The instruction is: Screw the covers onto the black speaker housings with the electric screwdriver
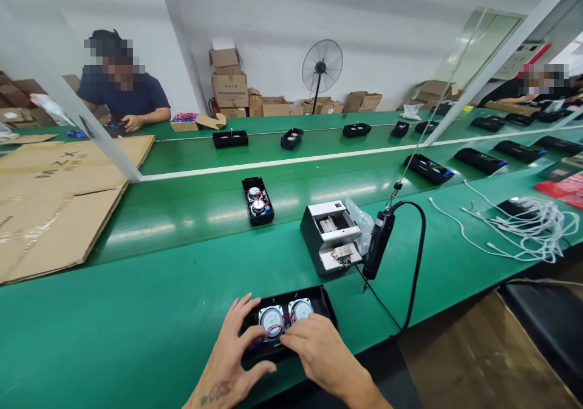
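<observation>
A black speaker housing (325, 302) lies on the green bench in front of me. Two round silver speaker drivers (272, 321) sit side by side in it, with thin red and black wires (276, 329) between them. My left hand (234, 339) straddles the housing's left end, fingers at the far wall and thumb by the near wall. Over the near side of the drivers, my right hand (323, 351) has its fingertips pinched together at the wires. Those fingertips partly hide the right driver. A small blue piece shows under my left index finger.
Beyond the housing stands a silver-and-black dispenser-like machine (330, 236). A black electric screwdriver (379, 245) hangs beside it on a cable. Another open housing (257, 202) lies on the green belt. White cables (537, 226) pile at right, flattened cardboard (59, 208) at left. Co-workers sit across.
</observation>
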Motion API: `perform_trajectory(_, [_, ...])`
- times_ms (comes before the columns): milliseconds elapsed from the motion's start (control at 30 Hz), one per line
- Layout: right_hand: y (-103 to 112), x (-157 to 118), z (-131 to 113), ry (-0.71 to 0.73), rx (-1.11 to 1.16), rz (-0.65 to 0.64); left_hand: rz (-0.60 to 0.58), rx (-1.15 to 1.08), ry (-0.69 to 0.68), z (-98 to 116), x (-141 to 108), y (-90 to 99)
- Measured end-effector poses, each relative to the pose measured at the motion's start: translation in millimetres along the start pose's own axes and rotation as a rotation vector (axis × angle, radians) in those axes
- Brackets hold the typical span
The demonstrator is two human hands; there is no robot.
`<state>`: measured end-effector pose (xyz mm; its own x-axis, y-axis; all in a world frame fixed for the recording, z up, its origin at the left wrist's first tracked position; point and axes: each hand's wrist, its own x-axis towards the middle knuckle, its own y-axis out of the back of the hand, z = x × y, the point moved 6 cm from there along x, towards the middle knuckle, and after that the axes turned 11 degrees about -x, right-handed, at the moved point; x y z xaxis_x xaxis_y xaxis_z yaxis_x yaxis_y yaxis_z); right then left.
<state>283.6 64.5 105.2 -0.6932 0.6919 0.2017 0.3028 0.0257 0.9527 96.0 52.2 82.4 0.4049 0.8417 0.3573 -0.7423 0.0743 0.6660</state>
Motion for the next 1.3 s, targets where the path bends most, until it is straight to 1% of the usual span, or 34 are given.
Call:
perform_trajectory(67, [-3.5, 3.6, -1.7, 0.014, -0.056, -0.106, -0.051, 0.095, -0.098, 5.7, 2.0, -9.0])
perform_trajectory(133, [-4.6, 7.1, -2.9, 0.022, -0.092, -0.167, -0.092, 0.168, -0.127, 7.3, 5.2, -16.5])
perform_trajectory(233, [-6.1, 10.3, -4.5, 0.024, -0.125, -0.209, -0.115, 0.214, -0.133, 8.8, 9.9, -20.7])
perform_trajectory(300, [-7.1, 10.3, -4.6, 0.022, -0.119, -0.203, -0.093, 0.212, -0.136, 10.9, 11.3, -18.8])
perform_trajectory(367, [-3.9, 9.4, -1.9, 0.001, -0.05, -0.126, -0.089, 0.2, -0.122, 12.2, 10.6, -16.9])
perform_trajectory(433, [5.5, 7.8, 7.1, -0.068, 0.119, 0.037, -0.088, 0.176, -0.105, 12.6, 8.1, -14.8])
perform_trajectory(500, [14.6, 4.3, 25.5, -0.23, 0.354, 0.202, -0.052, 0.144, -0.064, 10.2, 5.2, -10.9])
perform_trajectory(533, [16.3, 2.1, 35.9, -0.332, 0.461, 0.253, -0.014, 0.126, -0.042, 8.1, 3.9, -8.2])
perform_trajectory(600, [15.2, -1.7, 52.1, -0.512, 0.609, 0.291, 0.053, 0.089, -0.006, 2.9, 2.2, -4.9])
perform_trajectory(633, [14.3, -2.7, 56.6, -0.563, 0.646, 0.301, 0.062, 0.075, -0.003, 0.9, 2.2, -5.5])
perform_trajectory(667, [14.1, -2.9, 58.2, -0.575, 0.664, 0.316, 0.06, 0.066, -0.016, -0.2, 2.6, -7.3])
perform_trajectory(700, [14.9, -2.4, 57.4, -0.552, 0.665, 0.336, 0.049, 0.063, -0.044, 0.0, 3.5, -10.0])
perform_trajectory(733, [16.4, -1.2, 53.9, -0.494, 0.65, 0.354, 0.037, 0.068, -0.076, 1.0, 4.7, -12.9])
perform_trajectory(800, [20.1, 2.2, 39.5, -0.291, 0.552, 0.351, 0.017, 0.098, -0.129, 4.6, 7.6, -17.2])
perform_trajectory(867, [21.4, 4.3, 21.4, -0.08, 0.38, 0.292, 0.019, 0.127, -0.121, 7.9, 11.1, -16.6])
perform_trajectory(933, [18.8, 5.3, 8.6, 0.031, 0.194, 0.205, -0.008, 0.149, -0.064, 10.6, 14.3, -13.4])
perform_trajectory(1000, [14.1, 7.3, 2.3, 0.054, 0.049, 0.114, -0.084, 0.164, -0.011, 13.0, 15.8, -11.4])
perform_trajectory(1100, [6.4, 11.7, -3.7, 0.067, -0.07, -0.004, -0.21, 0.184, 0.006, 12.5, 14.3, -14.8])
perform_trajectory(1167, [3.0, 14.3, -6.1, 0.067, -0.094, -0.05, -0.234, 0.193, -0.008, 7.2, 12.2, -19.8])
perform_trajectory(1300, [-2.7, 14.8, -6.3, 0.058, -0.05, -0.138, -0.209, 0.212, -0.057, -6.6, 8.3, -31.2])
